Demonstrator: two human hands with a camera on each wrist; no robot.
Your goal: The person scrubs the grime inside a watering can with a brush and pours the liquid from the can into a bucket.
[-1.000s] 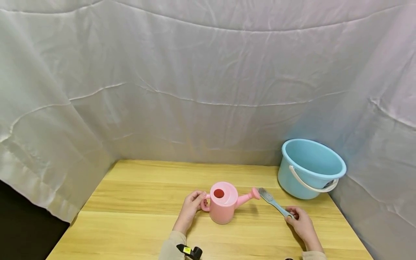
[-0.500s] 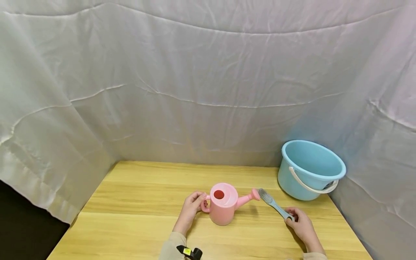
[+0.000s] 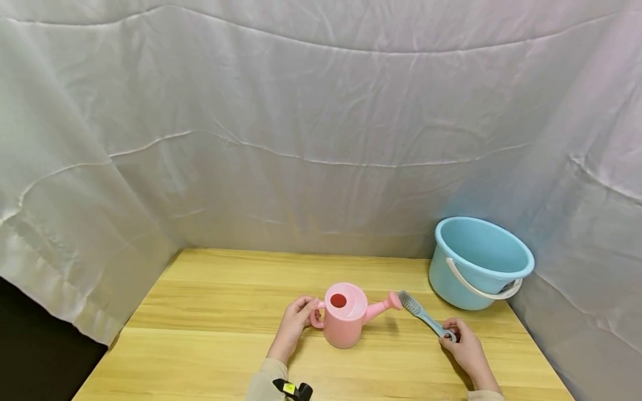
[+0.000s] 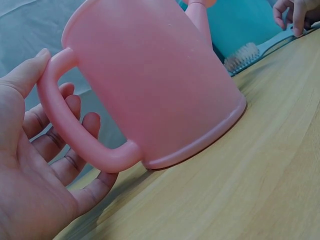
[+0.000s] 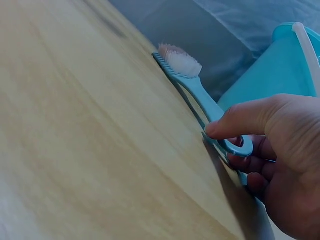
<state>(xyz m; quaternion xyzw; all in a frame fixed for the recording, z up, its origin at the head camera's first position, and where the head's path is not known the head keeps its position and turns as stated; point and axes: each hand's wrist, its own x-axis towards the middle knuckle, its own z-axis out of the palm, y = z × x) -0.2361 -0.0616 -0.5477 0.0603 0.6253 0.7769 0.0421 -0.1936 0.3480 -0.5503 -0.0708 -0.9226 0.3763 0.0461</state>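
A pink watering can (image 3: 343, 326) stands upright on the table, its spout pointing right. My left hand (image 3: 296, 323) holds its handle; in the left wrist view the thumb rests on top of the handle (image 4: 75, 122) and the fingers lie behind and under it. On the right, my right hand (image 3: 463, 342) pinches the end of a light-blue scrub brush (image 3: 426, 317) between thumb and fingers. The brush lies low over the wood, bristles (image 5: 182, 61) facing up, its head close to the can's spout. Whether head and spout touch, I cannot tell.
A light-blue bucket (image 3: 466, 287) with a white handle (image 3: 468, 281) stands at the back right corner, behind the brush. Grey curtains (image 3: 321, 195) enclose the back and sides of the wooden table (image 3: 225, 289).
The brush has rolled slightly in my right hand, so more of its bristle side and the hole in its handle show. My left hand and the watering can have stayed in place.
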